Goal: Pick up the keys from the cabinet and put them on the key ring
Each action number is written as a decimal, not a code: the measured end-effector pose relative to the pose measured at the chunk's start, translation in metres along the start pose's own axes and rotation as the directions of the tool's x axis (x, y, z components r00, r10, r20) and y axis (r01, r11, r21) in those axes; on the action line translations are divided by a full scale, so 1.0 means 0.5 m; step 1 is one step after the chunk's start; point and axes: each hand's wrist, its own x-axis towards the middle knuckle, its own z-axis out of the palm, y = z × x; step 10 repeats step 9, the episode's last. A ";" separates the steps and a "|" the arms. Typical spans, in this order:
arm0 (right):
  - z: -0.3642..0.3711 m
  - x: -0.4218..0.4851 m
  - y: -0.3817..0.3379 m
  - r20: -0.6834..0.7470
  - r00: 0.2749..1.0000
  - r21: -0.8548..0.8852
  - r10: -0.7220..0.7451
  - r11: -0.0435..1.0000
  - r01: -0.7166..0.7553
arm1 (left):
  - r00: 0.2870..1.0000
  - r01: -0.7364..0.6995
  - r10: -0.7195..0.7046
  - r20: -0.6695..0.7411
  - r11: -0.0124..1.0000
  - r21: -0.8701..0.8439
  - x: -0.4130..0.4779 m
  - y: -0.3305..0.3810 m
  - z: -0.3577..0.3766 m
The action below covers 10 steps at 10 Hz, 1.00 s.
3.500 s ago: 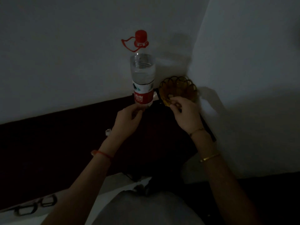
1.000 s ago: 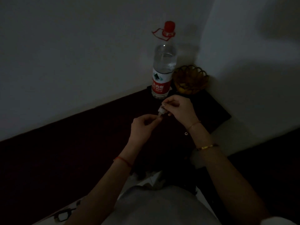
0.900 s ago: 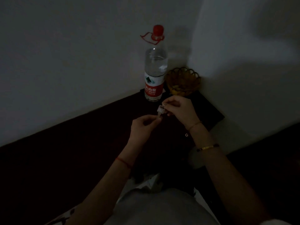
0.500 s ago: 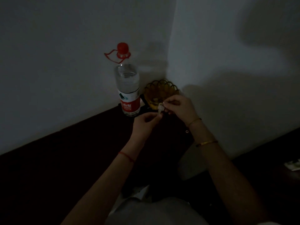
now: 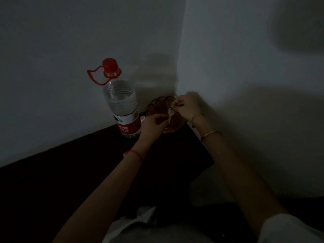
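Both hands meet above the small amber scalloped glass dish (image 5: pixel 158 109), in very poor light. The left hand (image 5: pixel 154 124) has its fingertips pinched shut on the lower end of a small pale metal key (image 5: pixel 169 114), while the right hand (image 5: pixel 188 107) pinches a thin wire key ring (image 5: pixel 172 106) at the key's upper end, its fingers curled tight around it. Whether the ring has passed through the key's hole I cannot tell; it is too dim and too small.

The likeliest trouble, as I judge it, is the key slipping from between the fingertips as the ring's coil is forced apart: both grips are fine pinches and the gloom hides the hole. A dropped key would probably fall into the dish below the fingers or onto the dark cabinet top (image 5: pixel 175 155), where it would be hard to see. A jerk of the left hand could also knock the tall clear plastic water bottle with the red cap and label (image 5: pixel 122 106), which stands just beside its knuckles.

The cabinet sits in a corner of plain grey-white walls (image 5: pixel 245 85), its surface nearly black, with heavy shadows behind the fingers.
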 end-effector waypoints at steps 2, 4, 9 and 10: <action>0.035 0.046 0.017 0.033 0.999 -0.090 -0.012 0.996 0.015 | 0.997 0.064 -0.066 0.052 0.997 0.038 0.034 -0.019 -0.007; 0.057 0.078 0.028 0.079 0.996 -0.272 -0.044 0.960 0.064 | 0.988 0.036 -0.059 0.145 0.987 0.155 0.052 -0.028 -0.013; 0.068 0.065 0.040 0.123 0.992 -0.442 -0.026 0.894 0.078 | 0.981 -0.193 0.193 0.016 0.962 0.192 0.023 -0.074 -0.038; 0.068 0.065 0.040 0.123 0.992 -0.442 -0.026 0.894 0.078 | 0.981 -0.193 0.193 0.016 0.962 0.192 0.023 -0.074 -0.038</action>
